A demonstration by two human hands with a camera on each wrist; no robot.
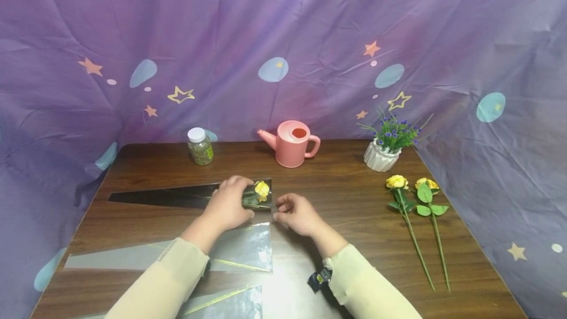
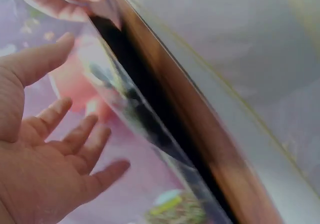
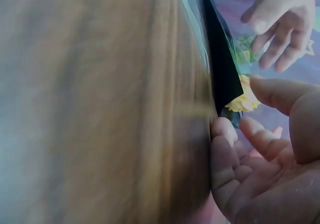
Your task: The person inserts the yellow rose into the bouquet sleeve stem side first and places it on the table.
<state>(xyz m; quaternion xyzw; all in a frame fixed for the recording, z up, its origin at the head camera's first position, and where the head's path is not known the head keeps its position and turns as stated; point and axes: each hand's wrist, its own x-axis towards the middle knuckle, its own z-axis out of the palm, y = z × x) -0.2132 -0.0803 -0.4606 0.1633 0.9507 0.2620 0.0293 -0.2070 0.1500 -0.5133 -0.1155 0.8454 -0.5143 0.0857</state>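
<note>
A yellow artificial rose (image 1: 262,190) lies inside a long tapered flower sleeve (image 1: 164,197) with a dark back and a clear front; its bloom is at the wide right end. My left hand (image 1: 227,205) hovers over the sleeve beside the bloom. In the left wrist view the fingers (image 2: 82,134) are spread and hold nothing. Just right of the sleeve's wide end is my right hand (image 1: 299,214), low over the table. The right wrist view shows its fingers (image 3: 225,159) loosely bent and empty, near the sleeve's edge; whether they touch it I cannot tell.
Two pale clear sleeves (image 1: 119,256) lie nearer me. Two yellow roses with stems (image 1: 416,245) rest at the right. Along the back stand a lidded jar (image 1: 201,149), a pink watering can (image 1: 290,149) and a white potted plant (image 1: 382,155), before a purple curtain.
</note>
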